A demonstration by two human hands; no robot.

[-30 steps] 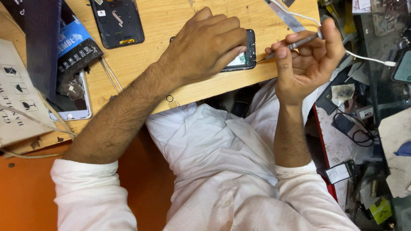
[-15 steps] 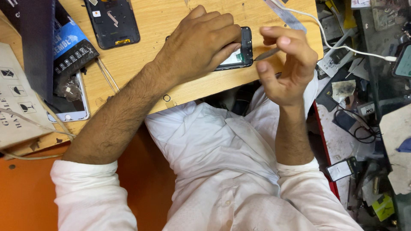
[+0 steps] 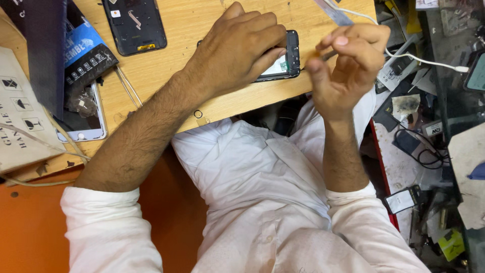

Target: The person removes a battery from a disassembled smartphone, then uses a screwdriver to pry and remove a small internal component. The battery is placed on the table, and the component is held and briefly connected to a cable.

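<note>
Opened smartphone (image 3: 283, 63) lies flat on the wooden table (image 3: 202, 30), near its front edge, back cover off, inner frame facing up. Left hand (image 3: 237, 48) lies over it, palm down, fingers curled around the phone's edges, pinning it to the table; most of the phone is covered, only its right end and a strip of the interior show.

Right hand (image 3: 348, 63) is raised just right of the phone, fingers pinched closed on a thin metal tool (image 3: 328, 54), probably tweezers or a fine driver. Tip points toward the phone's right end; whether it touches cannot be made out.

Handling judgement: the phone is light, stiff and flat, but fragile with the cover off, since exposed boards and connectors would not tolerate pressure. Best held by the outer frame edges, as the left hand does. The smooth frame on bare wood may slide if not pinned. The tool is slim and slippery, needing a fingertip pinch.

Elsewhere: a second phone shell (image 3: 134, 25), dark, lies at the table's far edge; a white phone (image 3: 91, 121) lies at left, partly under a blue-and-black packet (image 3: 83, 50). A white cable (image 3: 419, 60) runs over the cluttered area right of the table.

Hard to see: the tool's full length is hidden by fingers, and the phone's left portion by the palm.
</note>
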